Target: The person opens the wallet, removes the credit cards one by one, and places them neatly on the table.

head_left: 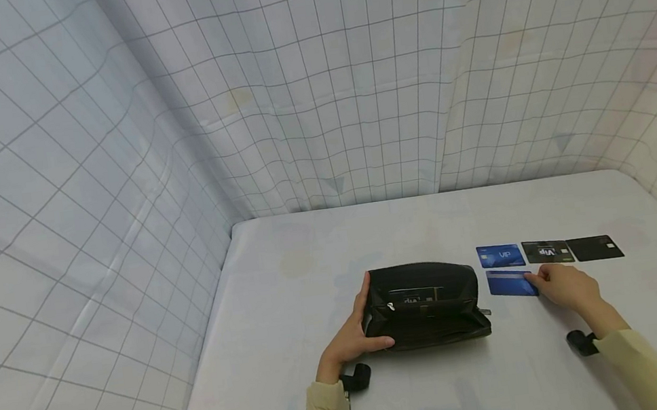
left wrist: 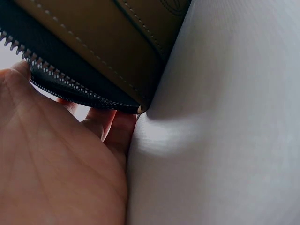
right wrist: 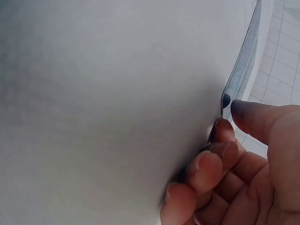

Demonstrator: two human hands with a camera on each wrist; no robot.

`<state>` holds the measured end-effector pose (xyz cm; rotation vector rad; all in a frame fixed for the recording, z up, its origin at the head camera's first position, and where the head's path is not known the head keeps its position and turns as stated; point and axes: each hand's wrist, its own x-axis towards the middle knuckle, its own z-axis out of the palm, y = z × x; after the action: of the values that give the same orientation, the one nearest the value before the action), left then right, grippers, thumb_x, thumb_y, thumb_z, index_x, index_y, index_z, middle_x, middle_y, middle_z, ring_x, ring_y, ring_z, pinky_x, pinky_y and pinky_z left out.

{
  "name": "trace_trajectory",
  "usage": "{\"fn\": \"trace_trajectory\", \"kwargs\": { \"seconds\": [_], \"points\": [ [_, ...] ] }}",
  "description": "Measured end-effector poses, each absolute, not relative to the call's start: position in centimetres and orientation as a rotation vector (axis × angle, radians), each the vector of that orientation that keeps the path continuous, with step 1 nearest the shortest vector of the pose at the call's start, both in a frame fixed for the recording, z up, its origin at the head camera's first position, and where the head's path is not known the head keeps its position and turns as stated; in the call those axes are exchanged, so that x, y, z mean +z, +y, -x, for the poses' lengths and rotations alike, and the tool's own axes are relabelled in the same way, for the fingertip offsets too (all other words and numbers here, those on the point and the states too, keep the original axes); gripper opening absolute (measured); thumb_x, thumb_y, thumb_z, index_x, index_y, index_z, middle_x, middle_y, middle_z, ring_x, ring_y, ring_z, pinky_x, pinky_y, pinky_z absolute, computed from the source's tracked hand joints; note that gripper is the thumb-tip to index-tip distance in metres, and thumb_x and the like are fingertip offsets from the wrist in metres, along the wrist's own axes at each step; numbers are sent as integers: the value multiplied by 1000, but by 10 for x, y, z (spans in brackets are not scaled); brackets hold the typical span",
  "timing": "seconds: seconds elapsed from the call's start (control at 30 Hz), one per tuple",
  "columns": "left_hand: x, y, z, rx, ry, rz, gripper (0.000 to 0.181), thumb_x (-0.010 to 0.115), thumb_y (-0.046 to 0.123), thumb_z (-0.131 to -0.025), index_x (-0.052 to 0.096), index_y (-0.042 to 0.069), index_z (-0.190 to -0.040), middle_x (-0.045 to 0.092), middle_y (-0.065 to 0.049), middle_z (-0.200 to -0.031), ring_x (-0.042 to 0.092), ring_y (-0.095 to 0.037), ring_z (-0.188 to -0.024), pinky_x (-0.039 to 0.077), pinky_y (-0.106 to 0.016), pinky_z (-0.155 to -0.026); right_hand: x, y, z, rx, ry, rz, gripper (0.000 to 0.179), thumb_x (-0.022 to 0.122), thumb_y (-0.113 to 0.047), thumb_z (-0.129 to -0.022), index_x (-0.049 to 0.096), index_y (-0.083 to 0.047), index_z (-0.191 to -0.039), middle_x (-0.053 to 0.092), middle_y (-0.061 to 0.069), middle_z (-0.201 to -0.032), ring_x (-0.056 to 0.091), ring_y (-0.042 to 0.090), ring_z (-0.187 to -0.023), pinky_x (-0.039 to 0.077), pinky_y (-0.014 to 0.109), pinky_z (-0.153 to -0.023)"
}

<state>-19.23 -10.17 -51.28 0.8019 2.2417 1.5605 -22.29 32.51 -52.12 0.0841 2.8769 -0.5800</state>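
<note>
A black zip-around wallet (head_left: pixel 428 343) stands unzipped on the white table, its mouth facing me and a dark card (head_left: pixel 416 295) showing in an inner slot. My left hand (head_left: pixel 351 335) holds its left end, thumb along the front edge and fingers at the side and back. The metal zip teeth (left wrist: pixel 61 77) and tan stitched lining (left wrist: pixel 89 42) appear close up in the left wrist view. To the wallet's right, my right hand (head_left: pixel 566 286) pinches the right end of a blue card (head_left: pixel 507 283) between thumb and fingers. That card (right wrist: pixel 243 61) is edge-on in the right wrist view.
Behind the pinched card lie a blue VIP card (head_left: pixel 499 256), a black Vip card (head_left: pixel 548 252) and a plain black card (head_left: pixel 595 248) in a row. White grid-patterned cloth (head_left: pixel 321 96) hangs behind and beside the table (head_left: pixel 278 293).
</note>
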Motion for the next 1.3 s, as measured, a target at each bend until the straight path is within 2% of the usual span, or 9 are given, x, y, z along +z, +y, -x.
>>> {"fn": "trace_trajectory", "kwargs": {
  "seconds": [0.63,1.1,1.3],
  "points": [
    [-515,-102,192,1560,2252,-802,115,74,42,-76,-13,25,-148,-15,4,-154,-9,-25,-141,13,-61,-107,-522,327,222,-618,2883,-66,40,50,-38,-93,61,-1,-83,52,4,-66,47,20,-62,32,30,-50],
    [-512,-102,191,1551,2247,-804,116,75,38,-76,-14,26,-148,-16,6,-154,-10,-22,-141,13,-59,-108,-518,322,219,-624,2910,-81,40,50,-40,-93,59,-4,-78,49,2,-63,45,19,-60,30,30,-50],
    [-511,-102,191,1554,2245,-805,116,76,37,-76,-15,25,-148,-17,6,-154,-10,-22,-141,13,-59,-108,-508,310,218,-667,2984,10,41,48,-43,-94,58,-6,-80,48,1,-62,43,17,-57,29,29,-46]
  ]
}}
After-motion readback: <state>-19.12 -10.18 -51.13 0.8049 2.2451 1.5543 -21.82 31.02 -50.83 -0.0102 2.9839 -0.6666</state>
